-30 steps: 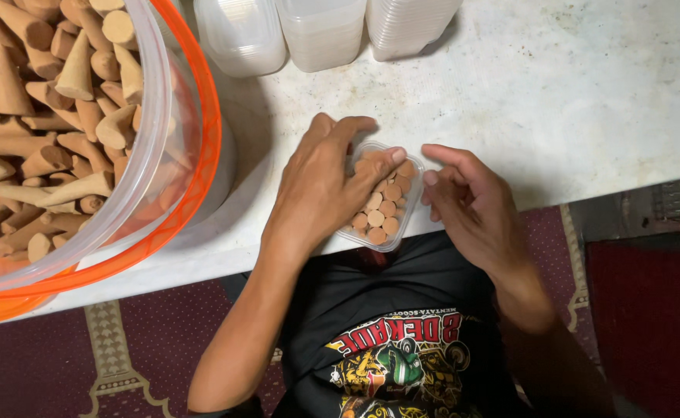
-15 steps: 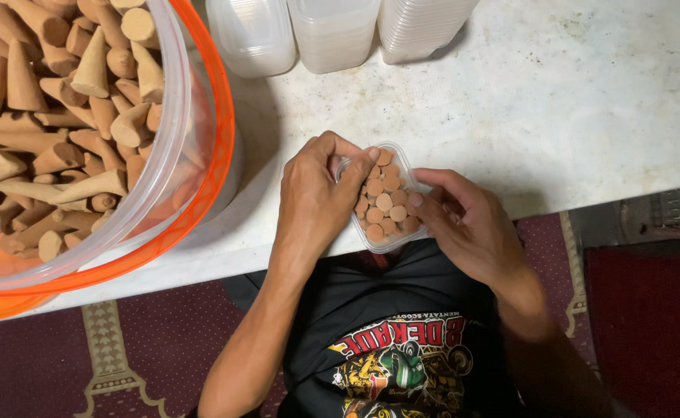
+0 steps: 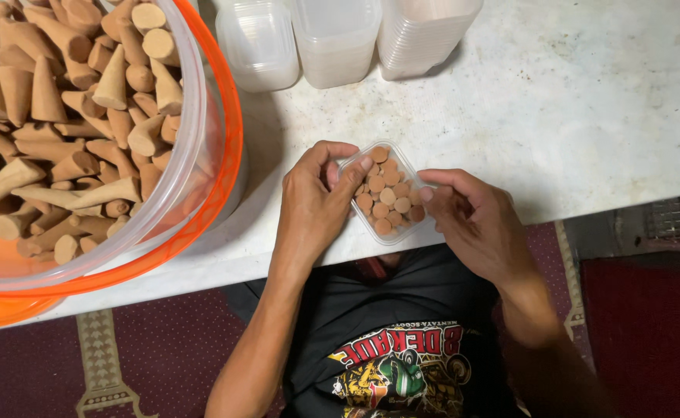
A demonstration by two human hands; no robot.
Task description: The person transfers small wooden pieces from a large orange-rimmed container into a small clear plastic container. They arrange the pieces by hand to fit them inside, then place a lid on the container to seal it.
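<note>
Both hands, left hand [image 3: 316, 203] and right hand [image 3: 475, 224], pinch the clear tub [image 3: 387, 193] (cones inside).

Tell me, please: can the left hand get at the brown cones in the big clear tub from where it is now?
Probably yes. The left hand is on the small clear box of cones, and the big tub stands just beside it, open on top. Nothing lies between them on the white table.

White stone table [image 3: 587, 101], maroon patterned carpet [image 3: 61, 371]
</note>
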